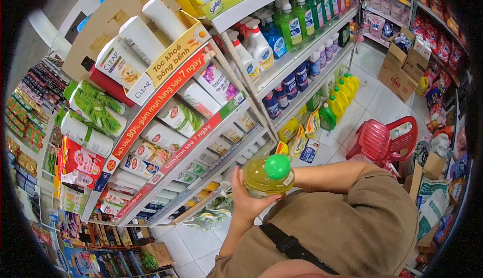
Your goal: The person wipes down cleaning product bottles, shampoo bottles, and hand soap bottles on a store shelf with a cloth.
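My left hand (246,200) is wrapped round a clear bottle of yellow-green liquid, its thumb on the near side and its fingers along the left side. The bottle (256,175) has a green cap (277,166) that faces up toward the camera. From the right, my right forearm (324,176) reaches to the far side of the bottle, which hides my right hand; its grip cannot be made out.
Shelves of shampoo bottles (166,142) stand at the left. Cleaner bottles (297,23) line the shelf ahead. Yellow bottles (342,96) and packets (298,139) are on the floor, near a pink plastic chair (372,142). Cardboard boxes (397,76) sit behind it.
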Demonstrator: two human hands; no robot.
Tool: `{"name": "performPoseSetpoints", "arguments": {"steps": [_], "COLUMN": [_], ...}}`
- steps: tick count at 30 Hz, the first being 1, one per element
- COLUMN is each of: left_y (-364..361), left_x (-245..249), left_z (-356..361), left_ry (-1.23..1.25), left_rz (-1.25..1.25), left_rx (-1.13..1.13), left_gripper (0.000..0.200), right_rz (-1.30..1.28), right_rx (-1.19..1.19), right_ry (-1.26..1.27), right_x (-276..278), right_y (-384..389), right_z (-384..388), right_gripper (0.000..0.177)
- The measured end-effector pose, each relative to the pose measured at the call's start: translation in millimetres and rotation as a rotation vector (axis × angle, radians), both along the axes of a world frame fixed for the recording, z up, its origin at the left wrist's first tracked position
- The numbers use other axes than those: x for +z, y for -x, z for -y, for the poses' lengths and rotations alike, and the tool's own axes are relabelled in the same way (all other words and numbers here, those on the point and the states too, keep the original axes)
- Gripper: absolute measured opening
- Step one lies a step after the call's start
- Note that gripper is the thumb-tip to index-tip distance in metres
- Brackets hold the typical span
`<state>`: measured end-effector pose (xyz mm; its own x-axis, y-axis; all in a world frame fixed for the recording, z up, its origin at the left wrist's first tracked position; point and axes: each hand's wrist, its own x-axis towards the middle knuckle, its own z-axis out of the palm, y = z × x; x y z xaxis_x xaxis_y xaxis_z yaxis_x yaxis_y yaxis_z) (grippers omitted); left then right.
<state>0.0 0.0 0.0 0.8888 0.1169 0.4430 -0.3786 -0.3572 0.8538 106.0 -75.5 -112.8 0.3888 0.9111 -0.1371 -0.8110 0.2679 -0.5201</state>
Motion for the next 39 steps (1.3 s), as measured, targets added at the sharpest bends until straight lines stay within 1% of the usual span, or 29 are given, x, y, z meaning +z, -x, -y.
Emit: {"name": "performPoseSetpoints", "arguments": {"steps": [1,2,3,5,6,8,9,10,11,13,14,16,17,18,20,22,23,25,26,27,28,29,30,31,32,33,34,37,39], "left_y": [0,0,4,6,3,-4,-11,-17,-19,-18,-19,-21,-24,-29,-35,-45,-52,-66,-72,-74,-75,-77,-78,-80,-81,-82,-84,-86,-85], "left_x": [0,-2,-13,-22,-23,-27,-20,-12,-8,-11,-15,-24,-30,-44,-49,-49,-44,-21,-6,-9,-16,-21,-12,-15,-19,-25,-32,-45,-43], "left_z": [-10,-15,3,-5,-13,-12,-12,-14,-13,-9,-5,12,23,37,66,92,101,111,115,115,114,118,131,141,151,161,173,207,226], "left_ry": [-0.159,-0.318,-0.088,0.261,0.192,0.400,0.388,0.372,0.354,0.361,0.368,0.373,0.374,0.412,0.418,0.430,0.503,0.646,0.817,0.840,0.860,0.878,0.801,0.746,0.690,0.634,0.605,0.360,0.347], "left_rz": [-0.069,-0.134,-0.136,-0.115,-0.030,0.212,0.275,0.336,0.397,0.265,0.201,0.160,0.143,0.135,0.106,0.085,0.105,0.144,0.117,0.163,0.211,0.264,0.297,0.297,0.298,0.298,0.178,-0.045,-0.056], "left_rx": [0.010,0.025,0.024,0.028,0.067,0.275,0.356,0.437,0.519,0.542,0.553,0.427,0.365,0.382,0.350,0.316,0.314,0.307,0.358,0.362,0.370,0.378,0.463,0.447,0.432,0.424,0.514,0.516,0.506], "left_gripper": [0.098,0.096,0.093,0.087,0.086,0.088,0.086,0.083,0.081,0.074,0.070,0.066,0.064,0.062,0.057,0.053,0.051,0.048,0.046,0.046,0.046,0.045,0.048,0.049,0.049,0.049,0.053,0.059,0.063], "right_rz": [-0.040,-0.077,0.058,0.347,0.435,0.638,0.737,0.975,1.134,1.447,1.504,1.616,1.628,1.641,1.653,1.763,1.822,1.918,1.974,2.027,2.014,2.001,1.991,1.982,1.954,1.904,1.853,1.737,1.622], "right_rx": [-0.008,-0.012,-0.066,-0.176,-0.258,-0.350,-0.395,-0.401,-0.440,-0.520,-0.558,-0.630,-0.661,-0.693,-0.725,-0.658,-0.624,-0.542,-0.488,-0.428,-0.397,-0.377,-0.356,-0.337,-0.343,-0.376,-0.407,-0.492,-0.550], "right_ry": [-0.078,-0.155,0.015,0.242,0.309,0.285,0.266,0.311,0.225,0.034,0.004,-0.063,-0.046,-0.029,0.006,0.007,0.006,-0.055,-0.079,-0.107,-0.138,-0.180,-0.225,-0.274,-0.287,-0.280,-0.280,-0.278,-0.306], "right_x": [-19,-26,-20,20,27,42,52,60,72,95,101,112,118,125,140,143,144,143,139,135,131,126,121,120,121,122,123,138,146], "right_y": [2,2,7,8,5,3,4,3,6,9,6,-3,-12,-25,-44,-56,-62,-60,-59,-58,-58,-62,-69,-75,-80,-86,-93,-115,-124], "right_z": [-8,-13,17,22,20,28,34,42,48,54,54,57,61,65,79,102,112,136,150,163,173,181,187,193,200,205,209,220,223], "right_gripper": [0.030,0.029,0.029,0.029,0.031,0.028,0.027,0.042,0.044,0.047,0.048,0.050,0.050,0.051,0.053,0.054,0.055,0.050,0.047,0.045,0.039,0.038,0.036,0.035,0.032,0.032,0.033,0.036,0.039]}}
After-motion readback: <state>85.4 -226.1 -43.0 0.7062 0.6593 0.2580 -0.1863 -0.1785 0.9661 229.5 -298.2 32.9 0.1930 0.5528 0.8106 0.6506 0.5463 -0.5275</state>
